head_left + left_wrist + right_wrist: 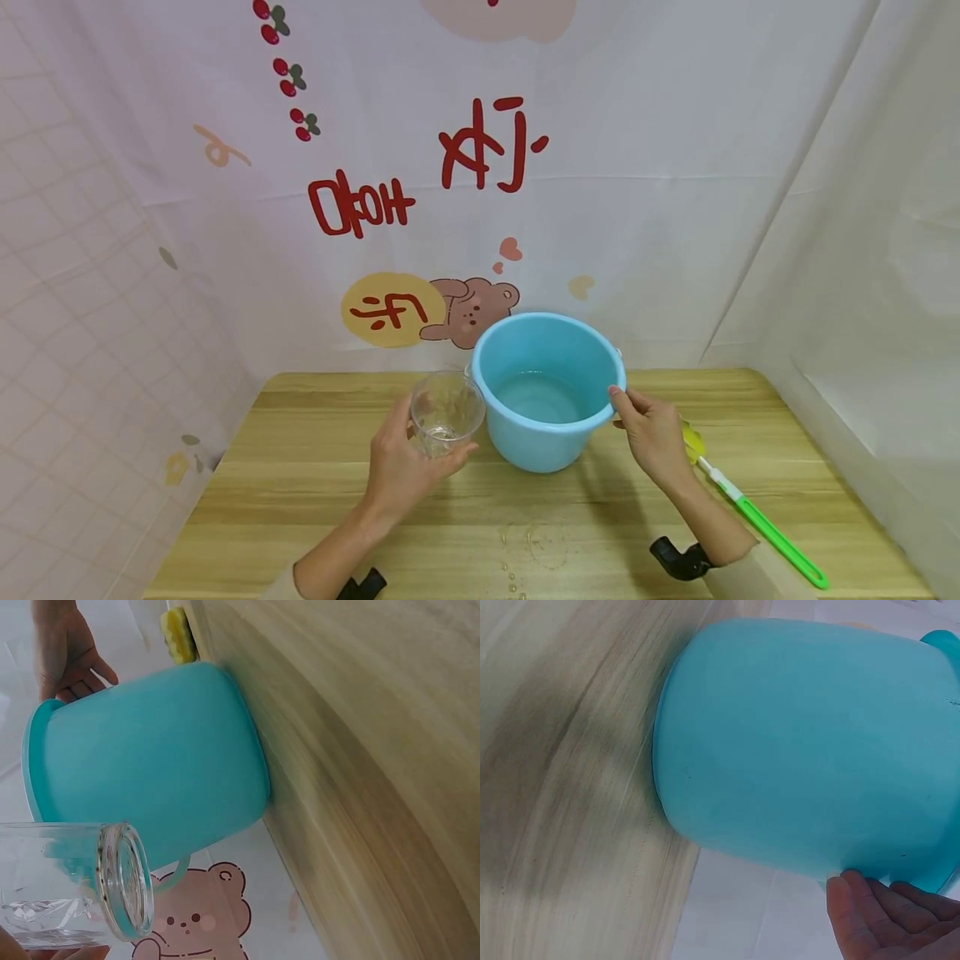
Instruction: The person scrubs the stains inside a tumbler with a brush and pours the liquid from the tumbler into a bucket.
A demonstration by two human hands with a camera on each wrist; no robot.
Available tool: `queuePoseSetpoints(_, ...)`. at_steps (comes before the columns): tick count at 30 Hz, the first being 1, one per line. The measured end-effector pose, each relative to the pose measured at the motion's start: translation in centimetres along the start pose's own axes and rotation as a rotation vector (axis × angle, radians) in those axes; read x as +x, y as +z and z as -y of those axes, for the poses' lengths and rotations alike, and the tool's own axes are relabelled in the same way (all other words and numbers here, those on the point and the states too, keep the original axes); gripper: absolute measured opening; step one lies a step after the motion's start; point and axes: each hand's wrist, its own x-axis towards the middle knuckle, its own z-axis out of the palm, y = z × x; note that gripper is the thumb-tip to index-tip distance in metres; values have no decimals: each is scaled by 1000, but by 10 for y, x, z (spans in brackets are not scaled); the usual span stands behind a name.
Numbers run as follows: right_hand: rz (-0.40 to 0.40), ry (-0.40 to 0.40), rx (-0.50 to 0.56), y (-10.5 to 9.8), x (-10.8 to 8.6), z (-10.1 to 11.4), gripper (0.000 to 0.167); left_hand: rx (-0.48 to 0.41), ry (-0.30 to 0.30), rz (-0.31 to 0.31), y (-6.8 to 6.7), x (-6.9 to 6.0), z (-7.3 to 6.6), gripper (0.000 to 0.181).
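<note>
A light-blue plastic bucket (536, 446) stands upright on the wooden table with shallow water inside. My right hand (651, 433) grips its rim at the right, thumb on top and fingers against the outer wall. Those fingers (889, 907) also show under the rim in the right wrist view. To the bucket's left, my left hand (405, 462) holds a clear cup (448, 408), its open mouth facing up. In the left wrist view the transparent cup (52, 885) overlaps the bucket's side; a little clear liquid seems to lie in it.
A sponge brush (772, 529) with a green handle and yellow head lies on the table at the right. Water drops (512, 575) wet the wooden tabletop (300, 467) near the front. A white printed curtain (637, 250) hangs behind the table.
</note>
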Motion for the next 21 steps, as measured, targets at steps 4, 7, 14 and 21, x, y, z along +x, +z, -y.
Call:
queuePoseSetpoints(4, -4, -3, -6, 0, 1, 0, 52, -20, 2, 20, 1, -3, -1, 92)
queuePoseSetpoints(7, -7, -11, 0, 1, 2, 0, 50, -62, 0, 35, 2, -5, -1, 89)
queuePoseSetpoints(14, -6, -15, 2, 1, 2, 0, 49, -138, 28, 62, 4, -9, 1, 87)
queuePoseSetpoints(21, -6, -28, 4, 1, 1, -1, 50, -173, 38, 79, 8, -16, -2, 84)
